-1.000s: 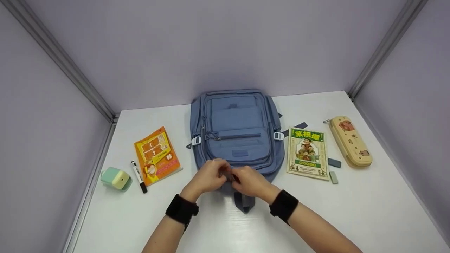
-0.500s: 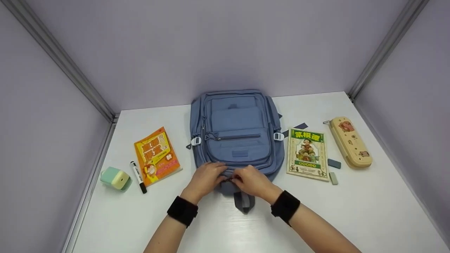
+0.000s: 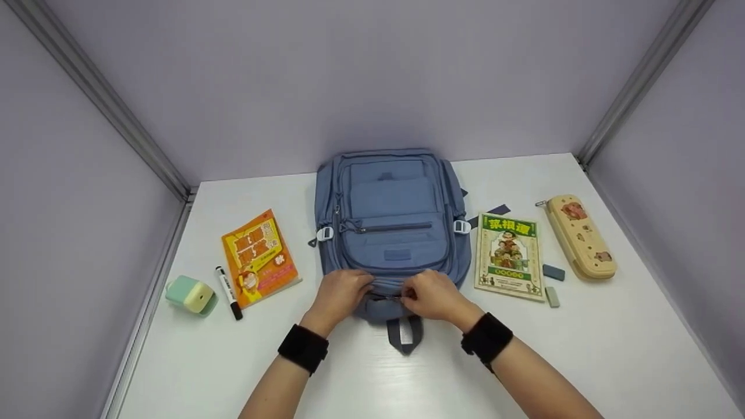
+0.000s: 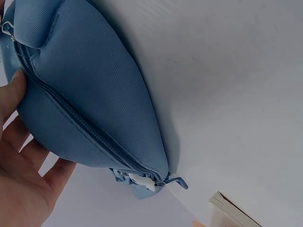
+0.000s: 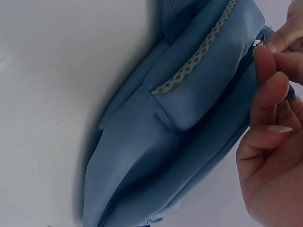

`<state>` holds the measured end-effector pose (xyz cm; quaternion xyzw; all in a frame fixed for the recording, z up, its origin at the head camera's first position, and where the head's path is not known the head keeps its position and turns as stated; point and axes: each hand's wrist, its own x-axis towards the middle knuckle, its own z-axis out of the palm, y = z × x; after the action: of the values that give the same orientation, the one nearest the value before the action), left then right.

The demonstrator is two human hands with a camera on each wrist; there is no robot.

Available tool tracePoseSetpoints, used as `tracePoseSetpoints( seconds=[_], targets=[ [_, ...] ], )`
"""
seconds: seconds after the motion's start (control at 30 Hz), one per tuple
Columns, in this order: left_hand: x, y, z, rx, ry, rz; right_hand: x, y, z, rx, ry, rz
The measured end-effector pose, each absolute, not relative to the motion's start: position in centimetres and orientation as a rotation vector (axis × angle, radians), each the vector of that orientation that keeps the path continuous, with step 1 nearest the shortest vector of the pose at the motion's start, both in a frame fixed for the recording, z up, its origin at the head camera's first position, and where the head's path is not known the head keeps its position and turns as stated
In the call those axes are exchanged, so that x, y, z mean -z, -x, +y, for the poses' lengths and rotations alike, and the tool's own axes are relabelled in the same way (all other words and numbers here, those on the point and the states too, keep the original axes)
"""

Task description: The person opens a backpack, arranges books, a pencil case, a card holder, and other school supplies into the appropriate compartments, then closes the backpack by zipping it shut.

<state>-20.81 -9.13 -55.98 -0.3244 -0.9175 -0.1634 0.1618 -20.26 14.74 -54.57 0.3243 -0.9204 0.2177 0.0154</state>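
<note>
A blue backpack (image 3: 396, 192) lies on the white table, its top end toward me. My left hand (image 3: 342, 295) holds the fabric beside the top zipper, thumb (image 4: 15, 92) on the near side and the other fingers behind the edge. My right hand (image 3: 433, 295) pinches at the zipper (image 3: 384, 298), fingertips right at a small metal slider (image 5: 258, 43) in the right wrist view. Between the two hands a short dark slit shows along the zipper. The dark carry loop (image 3: 405, 336) hangs below it on the table.
To the left lie an orange book (image 3: 260, 259), a white marker (image 3: 229, 293) with black ends and a green-yellow pencil sharpener (image 3: 191, 295). On the right are a green-and-cream book (image 3: 510, 256), two erasers (image 3: 553, 272) and a cream pencil case (image 3: 581, 237). Walls surround three sides.
My right hand has shifted right along the backpack's top, away from my left hand. The hands were close together; a dark slit of the zipper now shows between them. The surrounding items stay put.
</note>
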Motion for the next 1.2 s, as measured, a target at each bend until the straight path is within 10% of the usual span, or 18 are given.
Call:
tracePoseSetpoints(
  seconds=[1.2],
  targets=[
    [56.2,20.6,-9.8,0.519,0.904,-2.645,53.2,23.2,23.6,-0.858,-0.752,-3.145]
  ],
)
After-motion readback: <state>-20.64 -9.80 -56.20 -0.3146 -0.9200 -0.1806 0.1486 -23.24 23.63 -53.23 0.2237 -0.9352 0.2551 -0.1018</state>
